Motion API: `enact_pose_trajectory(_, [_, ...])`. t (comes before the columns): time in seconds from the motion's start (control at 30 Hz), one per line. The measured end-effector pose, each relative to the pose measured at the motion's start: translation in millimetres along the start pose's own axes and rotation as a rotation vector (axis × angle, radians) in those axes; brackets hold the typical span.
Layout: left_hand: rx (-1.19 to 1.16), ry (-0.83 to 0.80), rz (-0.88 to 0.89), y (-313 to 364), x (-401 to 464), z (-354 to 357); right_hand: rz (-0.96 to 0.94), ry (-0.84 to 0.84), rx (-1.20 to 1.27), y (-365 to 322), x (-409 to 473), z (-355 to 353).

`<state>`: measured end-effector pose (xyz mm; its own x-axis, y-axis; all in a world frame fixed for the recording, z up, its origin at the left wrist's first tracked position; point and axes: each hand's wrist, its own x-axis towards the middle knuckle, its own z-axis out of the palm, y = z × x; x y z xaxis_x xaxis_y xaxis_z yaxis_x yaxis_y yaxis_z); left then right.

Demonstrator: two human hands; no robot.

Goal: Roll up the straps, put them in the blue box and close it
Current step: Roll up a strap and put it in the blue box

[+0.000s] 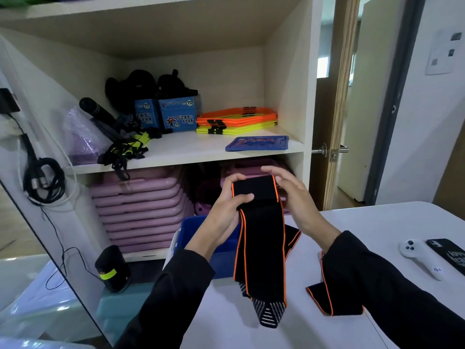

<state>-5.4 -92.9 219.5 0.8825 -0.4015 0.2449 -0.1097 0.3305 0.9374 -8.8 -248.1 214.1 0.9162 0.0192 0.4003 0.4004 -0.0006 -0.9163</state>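
A black strap with orange edges [261,238] is held up above the white table [377,222]; its top is partly rolled and its grey-striped tail hangs down to the table. My left hand [226,212] grips the roll, thumb across its front. My right hand [292,195] touches the roll's right end with its fingers spread. A second black and orange strap [324,295] lies on the table under my right sleeve. The blue box [196,230] stands open at the table's left edge, behind my left forearm. A blue lid [256,143] lies on the shelf above.
A white controller [420,258] and a dark phone [450,255] lie at the table's right. The shelf holds two blue boxes [176,114], orange and yellow frames [236,119] and tangled straps. Pink trays [141,207] are stacked below. A black roll [112,268] stands lower left.
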Motion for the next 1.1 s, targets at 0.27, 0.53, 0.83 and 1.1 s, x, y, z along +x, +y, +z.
enact_pose_trajectory(0.27, [0.322, 0.127, 0.104, -7, 0, 9, 0.168, 0.085, 0.091, 10, -9, 30])
enact_pose_trajectory(0.53, [0.265, 0.173, 0.147, 1, 5, -3, 0.237, -0.046, 0.051, 5, -3, 21])
enact_pose_trajectory(0.83, [0.376, 0.185, 0.093, -14, 8, -9, 0.267, -0.008, 0.249, -2, 8, 14])
enact_pose_trajectory(1.1, [0.504, 0.170, -0.011, -27, 6, -16, 0.199, 0.101, 0.177, -5, 16, 5])
